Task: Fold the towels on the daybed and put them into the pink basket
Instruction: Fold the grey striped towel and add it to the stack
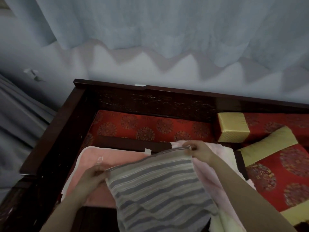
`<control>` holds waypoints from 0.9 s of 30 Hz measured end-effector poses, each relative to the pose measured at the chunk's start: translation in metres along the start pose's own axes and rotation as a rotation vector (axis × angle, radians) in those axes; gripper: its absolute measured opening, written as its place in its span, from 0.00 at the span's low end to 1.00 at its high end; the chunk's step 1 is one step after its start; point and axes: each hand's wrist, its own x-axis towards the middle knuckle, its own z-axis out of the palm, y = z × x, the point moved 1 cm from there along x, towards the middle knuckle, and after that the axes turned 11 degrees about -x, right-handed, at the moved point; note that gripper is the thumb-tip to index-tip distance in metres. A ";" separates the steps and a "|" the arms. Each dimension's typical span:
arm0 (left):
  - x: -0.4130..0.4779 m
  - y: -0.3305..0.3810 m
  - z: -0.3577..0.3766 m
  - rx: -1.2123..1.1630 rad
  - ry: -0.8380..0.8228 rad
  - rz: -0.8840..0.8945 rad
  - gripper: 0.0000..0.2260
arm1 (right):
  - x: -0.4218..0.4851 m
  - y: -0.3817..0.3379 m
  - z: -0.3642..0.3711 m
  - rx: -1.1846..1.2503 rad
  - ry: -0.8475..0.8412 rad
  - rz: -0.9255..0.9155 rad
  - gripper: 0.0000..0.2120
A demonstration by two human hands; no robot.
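Note:
A grey striped towel (155,185) hangs in front of me, held up by its top edge. My left hand (93,174) pinches its left corner and my right hand (197,150) pinches its right corner. Under it, a salmon-pink towel (93,158) lies spread at the left, and a pale pink towel (207,178) lies at the right with a cream one (229,152) beside it. All rest on the daybed (66,131), a dark carved wooden frame with a red patterned cushion. No pink basket is in view.
Two red and gold bolster pillows (234,127) (274,161) lie at the right of the daybed. A dark wooden bar (133,143) crosses behind the towels. Pale curtains (150,30) hang over the wall behind the backrest.

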 end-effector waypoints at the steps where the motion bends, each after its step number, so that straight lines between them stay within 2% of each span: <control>1: 0.006 -0.001 0.000 0.151 0.052 0.058 0.02 | 0.004 0.000 0.007 -0.071 -0.007 0.030 0.12; 2: 0.012 -0.004 -0.001 0.263 0.083 0.091 0.06 | 0.012 0.001 0.014 -0.147 -0.011 0.057 0.14; 4: 0.018 -0.006 -0.002 0.361 0.046 0.101 0.06 | 0.023 0.008 0.025 -0.229 -0.017 0.112 0.16; 10: 0.022 0.004 0.004 0.297 -0.157 -0.104 0.07 | 0.030 0.016 0.041 -0.235 -0.024 0.225 0.16; 15: 0.016 0.018 0.007 0.312 -0.325 -0.242 0.14 | 0.029 0.018 0.045 -0.310 -0.116 0.130 0.17; 18: 0.006 0.030 0.013 0.289 -0.337 -0.140 0.16 | 0.026 0.014 0.035 -0.390 -0.143 0.062 0.13; 22: -0.020 0.058 0.015 0.211 -0.282 0.107 0.13 | -0.004 -0.008 -0.031 -0.449 -0.145 -0.052 0.08; 25: -0.047 0.085 0.014 0.339 -0.283 0.320 0.07 | -0.047 -0.030 -0.098 -0.462 -0.072 -0.108 0.05; 27: -0.070 0.108 0.019 0.514 -0.339 0.469 0.09 | -0.083 -0.048 -0.134 -0.487 -0.011 -0.188 0.02</control>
